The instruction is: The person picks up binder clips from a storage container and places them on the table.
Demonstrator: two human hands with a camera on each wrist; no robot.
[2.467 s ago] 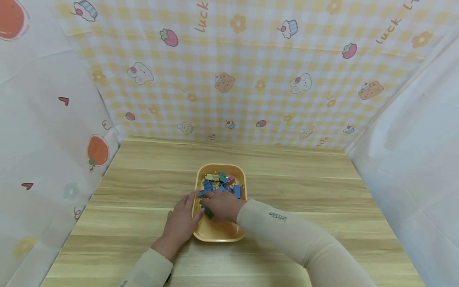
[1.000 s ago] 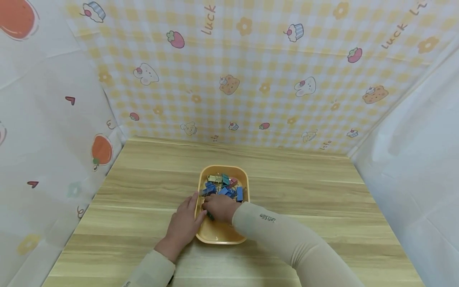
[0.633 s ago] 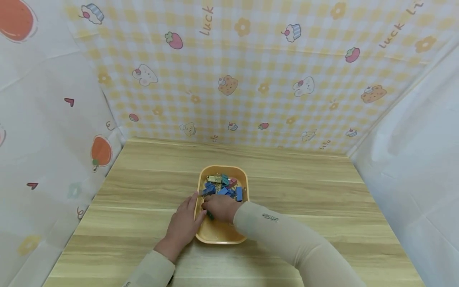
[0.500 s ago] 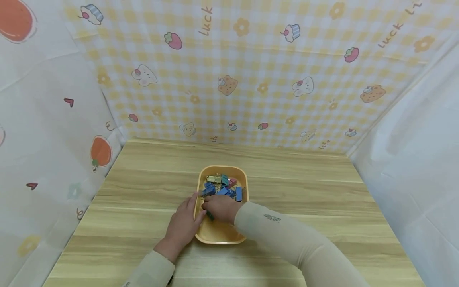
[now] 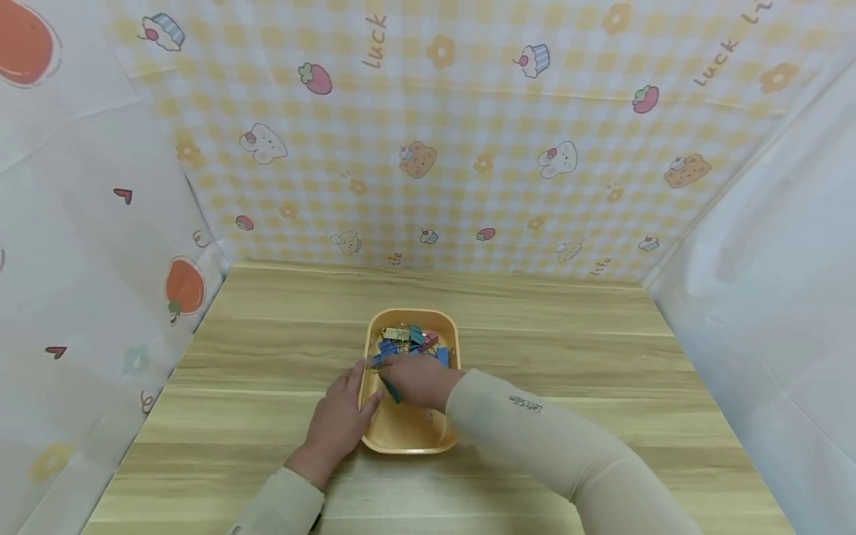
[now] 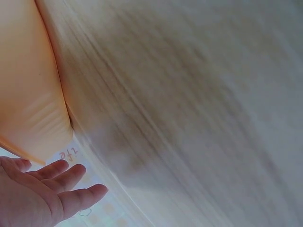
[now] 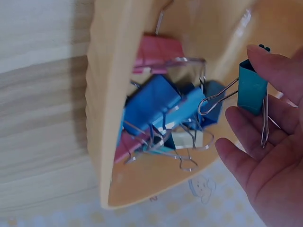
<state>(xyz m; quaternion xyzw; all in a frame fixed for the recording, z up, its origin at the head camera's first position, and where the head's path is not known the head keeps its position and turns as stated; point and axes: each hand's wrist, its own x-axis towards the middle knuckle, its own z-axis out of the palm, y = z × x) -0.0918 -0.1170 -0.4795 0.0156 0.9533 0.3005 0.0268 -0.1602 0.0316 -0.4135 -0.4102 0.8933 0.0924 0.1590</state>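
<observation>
Teal clip point(image 7: 252, 90) between right thumb point(image 7: 277, 68) and fingers point(image 7: 244, 126)

The head view looks forward and down from above; nearer wrist views share its tray point(image 5: 408, 435), the right facing inside.

From my remote place I count one plastic tray point(image 5: 411, 450) and one worktop point(image 5: 548, 357). There is one left hand point(image 5: 337, 417) and one right hand point(image 5: 423, 380), with two pale sleeves point(image 5: 535, 431). In the right hand I count exactly one teal binder clip point(image 7: 252, 87). Inside the tray I can distinguish at least three blue binder clips point(image 7: 154, 98), at least two pink binder clips point(image 7: 161, 49), one pale yellow binder clip point(image 5: 396, 335) and at least one further teal clip point(image 5: 416, 336). These overlap one another, so their exact total I cannot tell.
</observation>
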